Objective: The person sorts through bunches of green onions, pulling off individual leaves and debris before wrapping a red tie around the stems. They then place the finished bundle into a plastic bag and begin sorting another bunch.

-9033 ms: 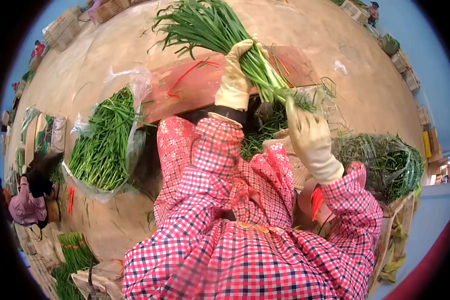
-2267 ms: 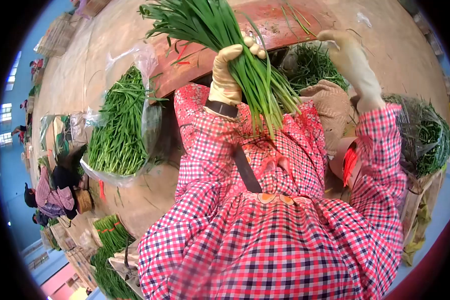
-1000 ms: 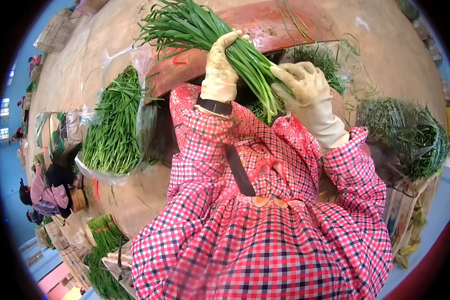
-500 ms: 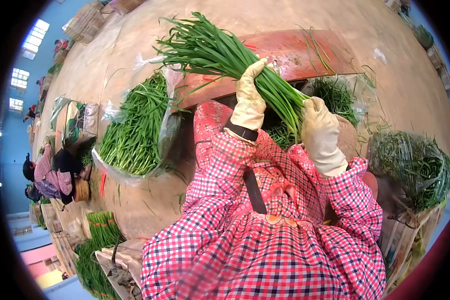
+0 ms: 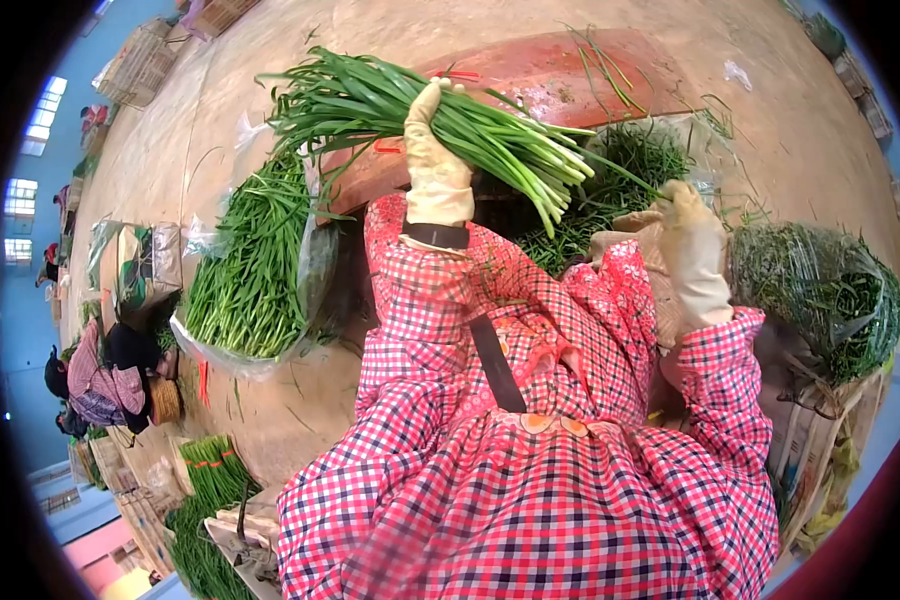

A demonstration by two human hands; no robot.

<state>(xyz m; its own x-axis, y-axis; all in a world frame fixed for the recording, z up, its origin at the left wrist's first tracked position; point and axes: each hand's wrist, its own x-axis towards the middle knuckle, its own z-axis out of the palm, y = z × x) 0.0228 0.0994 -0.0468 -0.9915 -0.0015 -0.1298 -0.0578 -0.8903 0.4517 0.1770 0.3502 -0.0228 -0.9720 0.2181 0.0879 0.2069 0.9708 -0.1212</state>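
Draw gently: your left hand (image 5: 437, 168) is clamping greens (image 5: 485, 133) at twelve o'clock, your right hand (image 5: 692, 235) pinching a stalk (image 5: 625, 173) at two.

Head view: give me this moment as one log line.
left hand: gripping green bunch | right hand: apparently pinching thin stalk | red board: partly behind bunch, bearing loose stalks
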